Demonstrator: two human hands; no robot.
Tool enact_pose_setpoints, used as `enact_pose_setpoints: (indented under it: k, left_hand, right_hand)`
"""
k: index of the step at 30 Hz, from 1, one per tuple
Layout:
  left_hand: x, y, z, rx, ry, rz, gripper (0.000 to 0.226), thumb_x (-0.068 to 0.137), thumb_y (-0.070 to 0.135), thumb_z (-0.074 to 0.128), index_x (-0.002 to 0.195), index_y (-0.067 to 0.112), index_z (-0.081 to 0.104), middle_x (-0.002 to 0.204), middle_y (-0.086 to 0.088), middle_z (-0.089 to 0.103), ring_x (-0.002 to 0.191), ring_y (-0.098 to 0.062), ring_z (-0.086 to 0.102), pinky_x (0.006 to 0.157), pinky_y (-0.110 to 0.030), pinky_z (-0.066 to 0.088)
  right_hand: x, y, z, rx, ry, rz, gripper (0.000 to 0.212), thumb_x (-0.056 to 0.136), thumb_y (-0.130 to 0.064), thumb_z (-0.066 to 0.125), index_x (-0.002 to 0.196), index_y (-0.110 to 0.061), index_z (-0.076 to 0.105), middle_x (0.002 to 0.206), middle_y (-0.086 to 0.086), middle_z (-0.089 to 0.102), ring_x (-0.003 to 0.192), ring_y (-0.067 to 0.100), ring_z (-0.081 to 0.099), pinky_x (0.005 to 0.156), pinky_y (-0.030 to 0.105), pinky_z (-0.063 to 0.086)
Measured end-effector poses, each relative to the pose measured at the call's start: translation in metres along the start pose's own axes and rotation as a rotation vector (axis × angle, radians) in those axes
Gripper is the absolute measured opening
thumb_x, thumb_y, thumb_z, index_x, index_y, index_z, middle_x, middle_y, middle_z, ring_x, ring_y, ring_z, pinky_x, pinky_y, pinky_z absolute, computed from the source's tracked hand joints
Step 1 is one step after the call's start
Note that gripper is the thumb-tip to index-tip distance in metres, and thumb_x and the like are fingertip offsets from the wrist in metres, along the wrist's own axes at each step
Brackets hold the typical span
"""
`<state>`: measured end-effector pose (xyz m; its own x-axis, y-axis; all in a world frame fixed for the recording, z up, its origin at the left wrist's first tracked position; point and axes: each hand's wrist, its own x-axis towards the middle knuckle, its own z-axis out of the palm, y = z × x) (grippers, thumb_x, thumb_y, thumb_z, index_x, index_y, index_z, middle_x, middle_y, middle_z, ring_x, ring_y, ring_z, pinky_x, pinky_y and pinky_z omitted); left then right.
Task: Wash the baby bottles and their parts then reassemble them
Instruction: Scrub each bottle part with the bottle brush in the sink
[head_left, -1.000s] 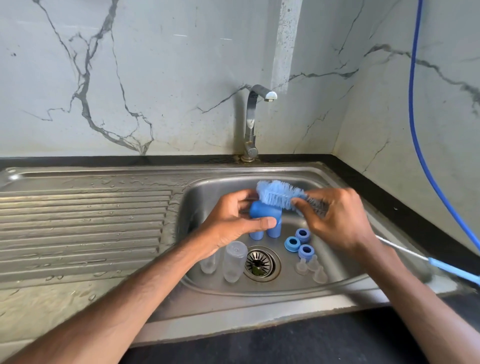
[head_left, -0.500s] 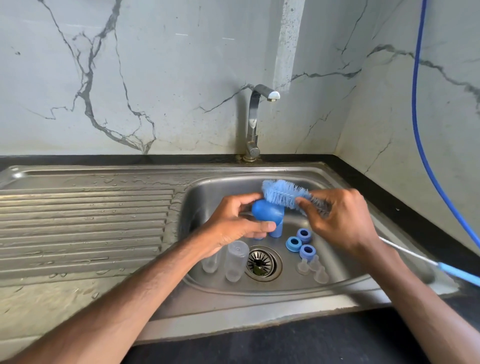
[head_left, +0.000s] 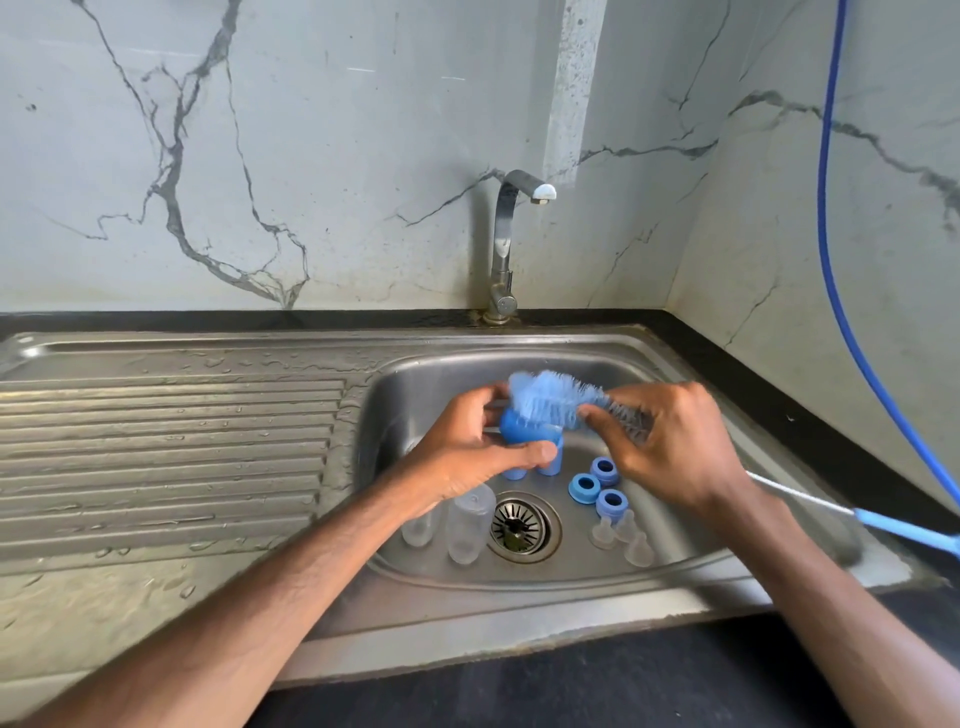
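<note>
A rounded blue cap (head_left: 525, 432) is gripped in the curled fingers of the left hand (head_left: 467, 452), above and just behind the drain (head_left: 524, 526). A bottle brush (head_left: 550, 397) is laid with its pale blue bristles on the cap, its wire stem pinched by the right hand (head_left: 670, 447).

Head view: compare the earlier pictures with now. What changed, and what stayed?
The left hand has turned the blue cap a little under the bottle brush, which the right hand barely shifted. Both hands keep their hold. Clear bottles, blue rings and teats in the sink stayed put.
</note>
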<state>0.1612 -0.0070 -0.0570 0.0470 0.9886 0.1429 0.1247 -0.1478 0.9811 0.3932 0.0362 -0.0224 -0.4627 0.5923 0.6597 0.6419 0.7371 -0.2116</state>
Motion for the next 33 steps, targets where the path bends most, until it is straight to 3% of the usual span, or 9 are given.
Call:
enact_pose_setpoints:
  k: [2, 6, 10, 14, 17, 20, 25, 28, 33]
  left_hand:
    - [0.002, -0.001, -0.002, 0.070, 0.037, 0.025, 0.062, 0.068, 0.012, 0.096, 0.123, 0.018, 0.068, 0.111, -0.001, 0.077, 0.104, -0.014, 0.072, 0.085, -0.030, 0.060]
    - [0.002, -0.003, -0.004, 0.026, 0.006, 0.018, 0.067, 0.068, 0.013, 0.096, 0.128, 0.021, 0.066, 0.116, -0.003, 0.076, 0.110, -0.022, 0.073, 0.095, -0.045, 0.059]
    - [0.003, -0.005, -0.004, 0.059, 0.013, 0.049, 0.066, 0.068, 0.004, 0.095, 0.125, 0.025, 0.069, 0.118, 0.000, 0.075, 0.107, -0.018, 0.073, 0.093, -0.043, 0.061]
    - [0.002, -0.004, -0.004, -0.046, -0.025, -0.008, 0.071, 0.070, 0.006, 0.094, 0.133, 0.022, 0.063, 0.120, -0.009, 0.075, 0.110, -0.029, 0.073, 0.098, -0.051, 0.058]
    - [0.000, -0.002, 0.000, -0.031, -0.003, 0.013, 0.058, 0.072, 0.009, 0.094, 0.124, 0.022, 0.070, 0.112, -0.008, 0.077, 0.103, -0.020, 0.073, 0.091, -0.043, 0.061]
    - [0.000, 0.001, 0.003, -0.070, -0.003, 0.005, 0.054, 0.075, 0.014, 0.092, 0.125, 0.018, 0.069, 0.114, -0.008, 0.077, 0.109, -0.030, 0.073, 0.095, -0.050, 0.059]
    - [0.000, 0.000, 0.000, 0.028, 0.065, 0.010, 0.063, 0.065, 0.009, 0.097, 0.121, 0.018, 0.070, 0.107, 0.000, 0.077, 0.097, -0.010, 0.072, 0.080, -0.024, 0.059]
    - [0.001, 0.000, -0.002, 0.021, 0.044, -0.012, 0.064, 0.063, 0.005, 0.097, 0.119, 0.017, 0.068, 0.109, -0.003, 0.078, 0.104, -0.021, 0.074, 0.090, -0.038, 0.061]
    - [0.000, 0.000, -0.002, -0.023, -0.017, -0.046, 0.071, 0.062, -0.006, 0.094, 0.125, 0.011, 0.066, 0.114, -0.006, 0.077, 0.109, -0.026, 0.073, 0.098, -0.053, 0.057]
  right_hand:
    - [-0.006, -0.006, 0.005, 0.003, -0.058, -0.085, 0.046, 0.097, -0.054, 0.059, 0.070, -0.019, 0.069, 0.057, -0.007, 0.057, 0.048, 0.016, 0.048, 0.045, 0.034, 0.042]
    - [0.000, 0.003, -0.004, -0.004, 0.035, 0.080, 0.046, 0.095, -0.054, 0.062, 0.072, -0.015, 0.072, 0.050, -0.002, 0.052, 0.045, 0.020, 0.046, 0.044, 0.032, 0.038]
    - [-0.007, -0.007, 0.004, -0.017, -0.051, -0.084, 0.042, 0.096, -0.051, 0.061, 0.071, -0.019, 0.071, 0.057, -0.006, 0.059, 0.048, 0.017, 0.051, 0.045, 0.031, 0.041]
    - [0.000, 0.000, -0.003, -0.073, 0.058, 0.048, 0.047, 0.093, -0.053, 0.059, 0.069, -0.015, 0.070, 0.051, -0.001, 0.052, 0.046, 0.023, 0.048, 0.044, 0.031, 0.038]
    - [-0.008, -0.009, 0.005, -0.092, 0.003, -0.114, 0.042, 0.095, -0.052, 0.059, 0.072, -0.019, 0.071, 0.060, -0.005, 0.062, 0.051, 0.021, 0.055, 0.045, 0.032, 0.043]
    - [-0.001, -0.001, -0.002, -0.099, 0.072, 0.024, 0.046, 0.093, -0.055, 0.058, 0.071, -0.016, 0.071, 0.056, -0.001, 0.059, 0.050, 0.027, 0.053, 0.045, 0.036, 0.046]
    - [-0.008, -0.009, 0.004, -0.066, -0.020, -0.125, 0.040, 0.096, -0.051, 0.060, 0.074, -0.020, 0.072, 0.062, -0.007, 0.063, 0.052, 0.019, 0.055, 0.047, 0.033, 0.046]
    - [0.000, 0.001, -0.003, -0.079, 0.054, 0.051, 0.047, 0.093, -0.055, 0.057, 0.074, -0.016, 0.072, 0.056, -0.001, 0.059, 0.050, 0.026, 0.051, 0.047, 0.038, 0.046]
    - [-0.005, -0.001, 0.004, -0.039, 0.025, -0.029, 0.049, 0.096, -0.055, 0.056, 0.070, -0.016, 0.069, 0.057, -0.003, 0.059, 0.049, 0.023, 0.051, 0.045, 0.037, 0.044]
